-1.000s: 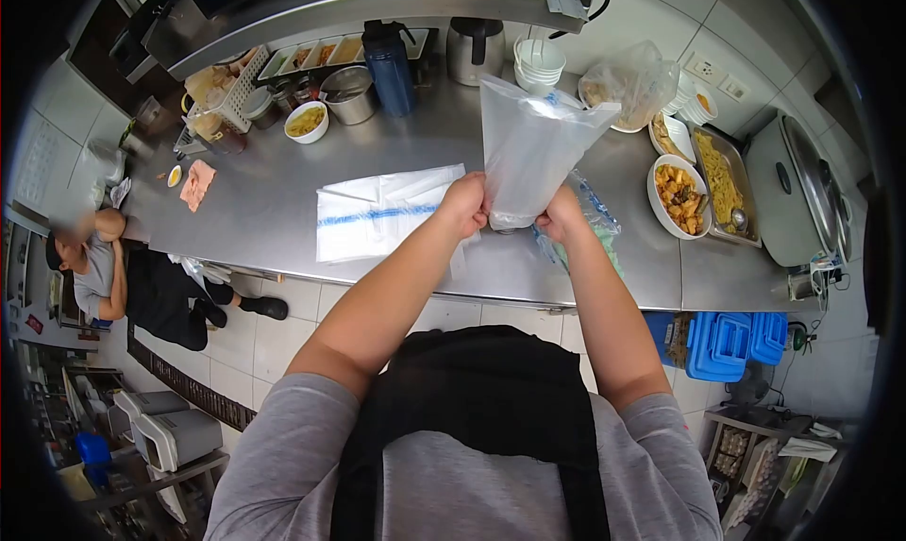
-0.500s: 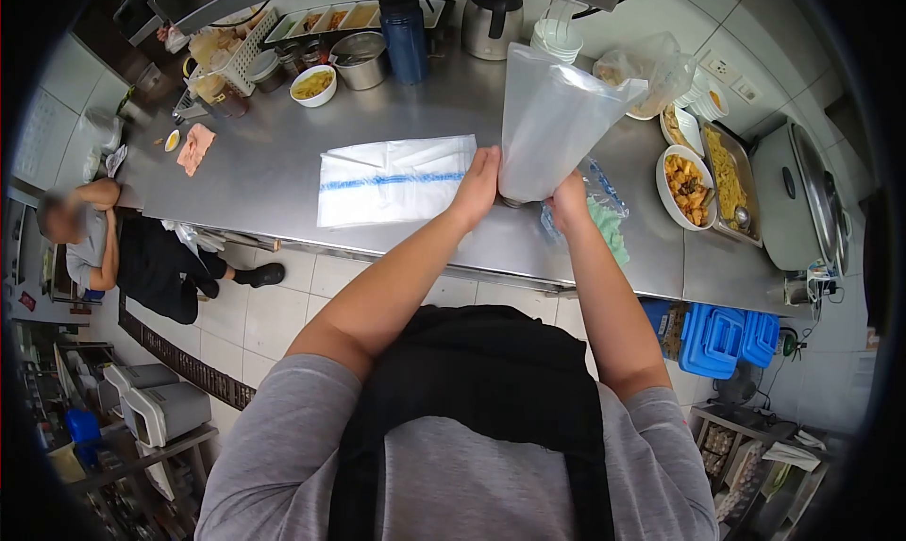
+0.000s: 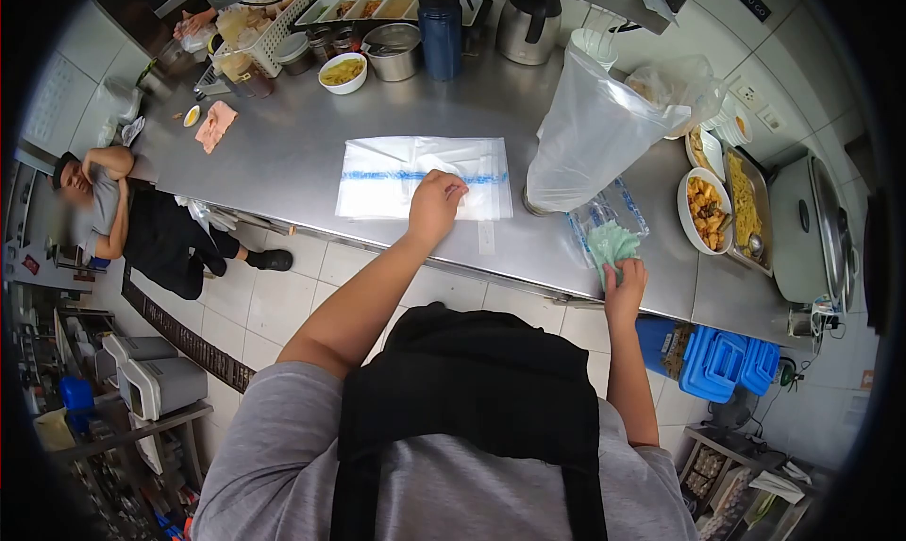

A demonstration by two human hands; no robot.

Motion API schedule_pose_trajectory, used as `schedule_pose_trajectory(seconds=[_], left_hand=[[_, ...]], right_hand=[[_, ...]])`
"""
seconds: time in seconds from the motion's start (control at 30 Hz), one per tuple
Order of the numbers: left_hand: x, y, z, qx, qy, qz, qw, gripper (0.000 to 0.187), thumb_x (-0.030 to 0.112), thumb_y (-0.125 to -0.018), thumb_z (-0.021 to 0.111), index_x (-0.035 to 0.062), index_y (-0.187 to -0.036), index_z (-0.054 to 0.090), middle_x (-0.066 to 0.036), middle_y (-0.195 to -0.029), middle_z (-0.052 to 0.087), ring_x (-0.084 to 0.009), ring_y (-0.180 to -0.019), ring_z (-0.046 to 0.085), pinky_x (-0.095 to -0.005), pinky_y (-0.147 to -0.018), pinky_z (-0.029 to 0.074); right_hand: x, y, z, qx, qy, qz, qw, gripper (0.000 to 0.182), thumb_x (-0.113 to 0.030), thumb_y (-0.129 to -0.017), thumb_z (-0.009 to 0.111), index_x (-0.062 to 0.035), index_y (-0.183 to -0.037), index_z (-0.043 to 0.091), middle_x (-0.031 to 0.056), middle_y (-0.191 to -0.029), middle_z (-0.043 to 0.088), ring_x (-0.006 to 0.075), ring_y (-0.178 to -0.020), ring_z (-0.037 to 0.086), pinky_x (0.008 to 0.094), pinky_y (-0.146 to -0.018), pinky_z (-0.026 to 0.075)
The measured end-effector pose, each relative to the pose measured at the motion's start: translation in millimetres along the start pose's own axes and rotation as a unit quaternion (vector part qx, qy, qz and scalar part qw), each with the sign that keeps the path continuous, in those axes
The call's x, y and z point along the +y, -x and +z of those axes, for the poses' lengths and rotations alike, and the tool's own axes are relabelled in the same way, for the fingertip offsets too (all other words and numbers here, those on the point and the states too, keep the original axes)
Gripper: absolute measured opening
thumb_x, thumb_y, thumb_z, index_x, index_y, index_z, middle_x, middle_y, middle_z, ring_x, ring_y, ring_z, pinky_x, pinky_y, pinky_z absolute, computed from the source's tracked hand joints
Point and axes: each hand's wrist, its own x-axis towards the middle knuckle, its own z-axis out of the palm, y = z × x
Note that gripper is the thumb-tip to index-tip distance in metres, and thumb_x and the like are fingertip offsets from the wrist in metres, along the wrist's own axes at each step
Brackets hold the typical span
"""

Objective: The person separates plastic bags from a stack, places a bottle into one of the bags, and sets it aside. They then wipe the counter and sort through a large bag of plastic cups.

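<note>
My left hand (image 3: 436,209) is over the near half of a flat stack of white plastic bags (image 3: 373,196) with a blue stripe. Its fingers are curled together, and whether they pinch the plastic is hidden. My right hand (image 3: 626,294) grips a crumpled green cloth (image 3: 612,244) near the counter's front edge. Between the hands, a tall container lined with a translucent plastic bag (image 3: 590,135) stands upright, touched by neither hand. A clear plastic packet with blue print (image 3: 621,206) lies beside it, partly under the cloth.
To the right are a bowl of saucy food (image 3: 706,211), a tray of noodles (image 3: 746,196) and a large cooker (image 3: 802,225). A flask (image 3: 441,31), a metal pot (image 3: 394,55) and a kettle (image 3: 528,24) line the back. A person (image 3: 104,201) sits at the left.
Both hands have left the bag-lined container. My left hand has moved left onto the white bags; my right hand has come down and toward me onto the green cloth. The view has shifted slightly.
</note>
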Motion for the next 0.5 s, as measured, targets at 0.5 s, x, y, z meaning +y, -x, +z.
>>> schedule_pose_trajectory(seconds=[0.5], left_hand=[[129.1,-1.2,-141.9,-0.343,0.295,-0.04,0.891,0.014,0.015,-0.095,0.058,0.0033,-0.102,0.062,-0.003,-0.109,0.066,-0.0076,-0.098,0.056,-0.0244,-0.088,0.043]], right_hand=[[-186.8,-81.1,-87.8,-0.209,-0.545,-0.1,0.806,0.047,-0.013,-0.08,0.074,-0.0031,-0.123,0.058,0.0094,-0.122,0.06,0.0186,-0.104,0.061,0.0295,-0.078,0.048]])
